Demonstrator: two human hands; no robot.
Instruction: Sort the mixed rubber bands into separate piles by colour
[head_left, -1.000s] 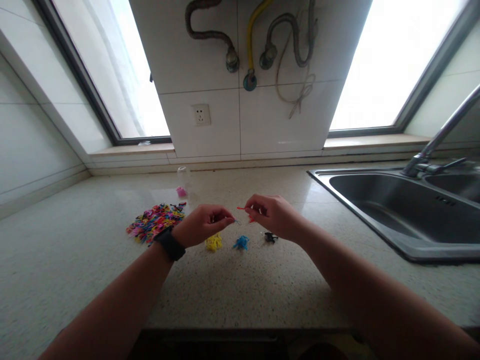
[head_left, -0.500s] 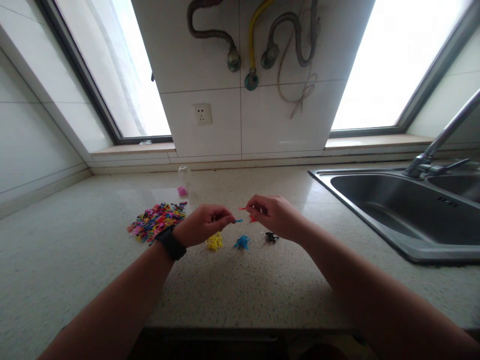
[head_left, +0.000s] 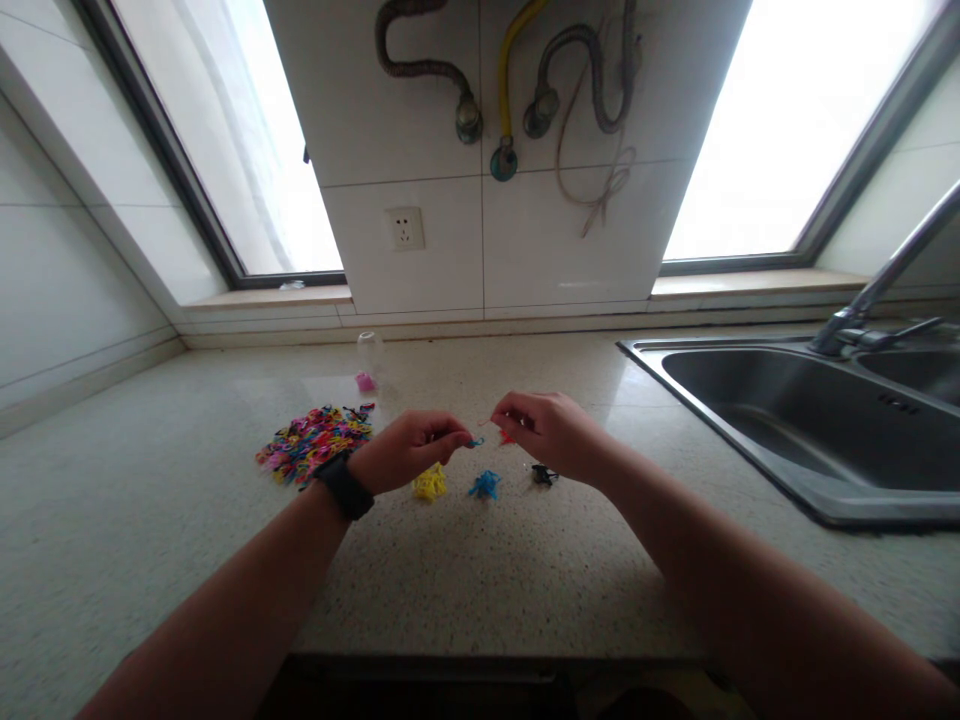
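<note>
Between thumb and fingertips, my left hand [head_left: 420,446] pinches a small blue rubber band [head_left: 476,442]. My right hand [head_left: 541,425] pinches a thin reddish-orange rubber band [head_left: 484,422] whose loop sticks out to the left. A gap separates the two hands. Below them on the counter lie a small yellow pile of bands [head_left: 429,482], a blue pile [head_left: 485,485] and a black pile [head_left: 543,474]. Red bands [head_left: 505,437] show partly behind my right fingers. Left of my left hand spreads a large heap of mixed-colour rubber bands [head_left: 311,440].
A clear container [head_left: 367,348] stands behind the heap, with a pink piece [head_left: 364,382] in front of it. At the right, a steel sink [head_left: 750,420] with a faucet [head_left: 847,325] is set into the speckled counter [head_left: 465,580]. A tiled wall closes off the back.
The reddish-orange band in my right fingers has turned from a flat, straight look to a more open loop. Both hands stay almost in place.
</note>
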